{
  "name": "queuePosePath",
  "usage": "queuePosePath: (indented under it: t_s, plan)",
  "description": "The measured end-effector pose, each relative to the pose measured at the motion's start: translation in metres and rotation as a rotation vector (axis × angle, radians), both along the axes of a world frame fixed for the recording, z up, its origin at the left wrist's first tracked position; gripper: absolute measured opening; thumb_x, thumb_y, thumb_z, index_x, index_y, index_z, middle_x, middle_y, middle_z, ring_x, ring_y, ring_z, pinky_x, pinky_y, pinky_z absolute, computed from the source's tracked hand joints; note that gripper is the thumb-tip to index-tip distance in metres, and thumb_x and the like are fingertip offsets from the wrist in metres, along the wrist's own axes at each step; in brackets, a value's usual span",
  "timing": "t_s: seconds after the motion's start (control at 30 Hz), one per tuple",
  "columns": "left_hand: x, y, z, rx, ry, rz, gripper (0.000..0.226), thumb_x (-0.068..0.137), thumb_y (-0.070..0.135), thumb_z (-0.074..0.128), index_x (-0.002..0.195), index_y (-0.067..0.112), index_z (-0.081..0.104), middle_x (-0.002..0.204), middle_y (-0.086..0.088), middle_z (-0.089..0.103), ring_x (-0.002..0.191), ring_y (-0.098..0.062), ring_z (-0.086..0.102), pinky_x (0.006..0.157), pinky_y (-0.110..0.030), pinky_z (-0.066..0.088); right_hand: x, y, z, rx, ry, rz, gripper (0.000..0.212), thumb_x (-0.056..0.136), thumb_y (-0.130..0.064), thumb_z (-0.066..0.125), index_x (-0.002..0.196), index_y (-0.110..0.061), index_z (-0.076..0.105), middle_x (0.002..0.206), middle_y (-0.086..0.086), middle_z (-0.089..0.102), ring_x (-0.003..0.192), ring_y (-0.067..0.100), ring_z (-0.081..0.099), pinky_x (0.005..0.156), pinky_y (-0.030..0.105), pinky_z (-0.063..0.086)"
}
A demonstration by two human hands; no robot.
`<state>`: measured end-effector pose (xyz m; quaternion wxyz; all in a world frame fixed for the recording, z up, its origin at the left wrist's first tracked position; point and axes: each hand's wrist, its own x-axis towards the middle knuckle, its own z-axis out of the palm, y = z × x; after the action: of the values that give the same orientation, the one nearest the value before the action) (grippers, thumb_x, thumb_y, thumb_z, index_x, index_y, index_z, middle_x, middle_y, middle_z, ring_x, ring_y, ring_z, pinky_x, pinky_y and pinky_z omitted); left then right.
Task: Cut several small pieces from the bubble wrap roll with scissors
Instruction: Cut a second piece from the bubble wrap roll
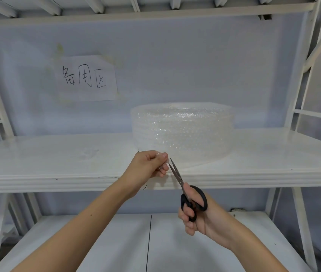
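The roll (183, 130) of bubble wrap lies flat on the white shelf (57, 169) at mid-frame, right of centre, with a loose sheet trailing from its base toward the shelf's front edge. Just below the roll's left side the left hand (149, 165) has its fingers curled, pinching the sheet's clear edge between thumb and fingertips, while the right hand (197, 213) — lower, right of centre — grips the black handles of the scissors (187, 189), fingers through the loops. The blades point up and left, slightly parted, tips just beside the left fingers; a paper sign (86, 77) with handwritten characters is stuck on the back wall, upper left.
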<state>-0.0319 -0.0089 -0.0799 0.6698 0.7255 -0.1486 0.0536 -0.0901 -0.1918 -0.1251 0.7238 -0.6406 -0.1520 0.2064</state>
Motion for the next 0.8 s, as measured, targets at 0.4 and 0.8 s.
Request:
queuePosePath:
  t_s: [0.4, 0.8]
  plan:
    - [-0.0012, -0.0005, 0.0021, 0.025, 0.010, -0.002, 0.025, 0.098, 0.023, 0.058, 0.083, 0.005, 0.068, 0.068, -0.004, 0.063, 0.057, -0.011, 0.057, 0.064, -0.021, 0.053, 0.0049, 0.0021, 0.0000, 0.071, -0.003, 0.010, 0.057, 0.075, -0.062, 0.064, 0.056, -0.013, 0.042, 0.061, 0.009, 0.041, 0.049, 0.022, 0.036, 0.052, 0.032, 0.039]
    - [-0.0008, 0.0010, -0.0024, 0.015, 0.011, 0.021, 0.025, 0.098, 0.023, 0.057, 0.085, 0.003, 0.066, 0.067, -0.003, 0.063, 0.057, -0.011, 0.056, 0.062, -0.020, 0.052, 0.0057, -0.0010, 0.0050, 0.013, -0.007, 0.032, 0.058, 0.075, -0.063, 0.060, 0.055, -0.012, 0.042, 0.061, 0.008, 0.043, 0.049, 0.022, 0.038, 0.054, 0.031, 0.040]
